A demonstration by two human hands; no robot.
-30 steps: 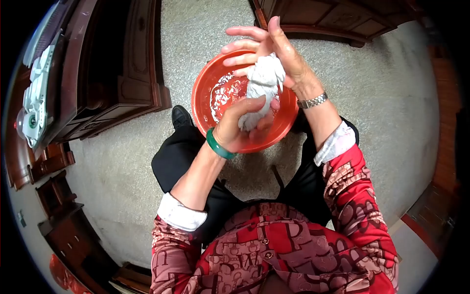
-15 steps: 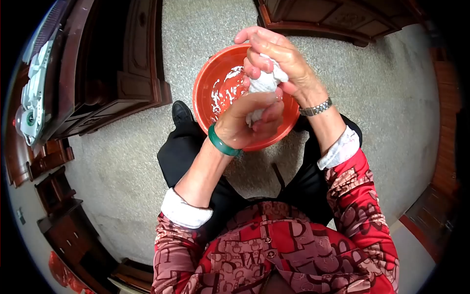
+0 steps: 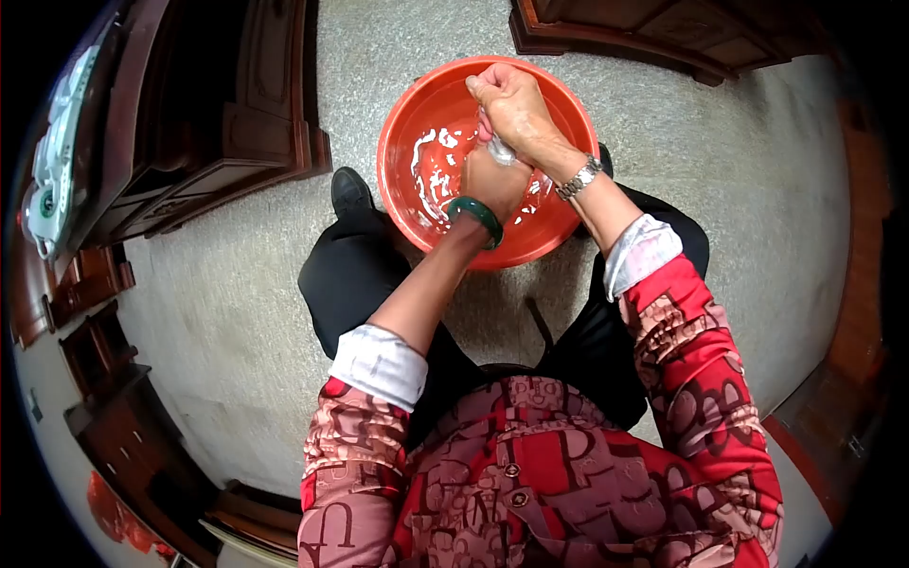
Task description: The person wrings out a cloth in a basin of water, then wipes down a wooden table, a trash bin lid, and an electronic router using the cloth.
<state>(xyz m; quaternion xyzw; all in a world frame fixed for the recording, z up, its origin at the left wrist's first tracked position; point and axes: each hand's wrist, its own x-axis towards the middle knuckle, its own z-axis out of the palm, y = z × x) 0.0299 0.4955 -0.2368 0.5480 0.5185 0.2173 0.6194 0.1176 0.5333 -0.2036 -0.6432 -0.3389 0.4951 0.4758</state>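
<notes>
Your left grip (image 3: 497, 180) and right grip (image 3: 516, 108) have drawn closer over the orange plastic basin (image 3: 401, 142) — both clenched on white cloth (image 3: 502, 150), now mostly hidden — likely wringing.

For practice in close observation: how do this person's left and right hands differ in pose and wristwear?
The left hand shows its back, fingers mostly hidden, while the right hand shows a curled fist. The right hand is farther from the body than the left. The left wears a smooth green bangle; the right, a linked silver wristband. Both are over the orange basin, with white cloth showing between them.
</notes>
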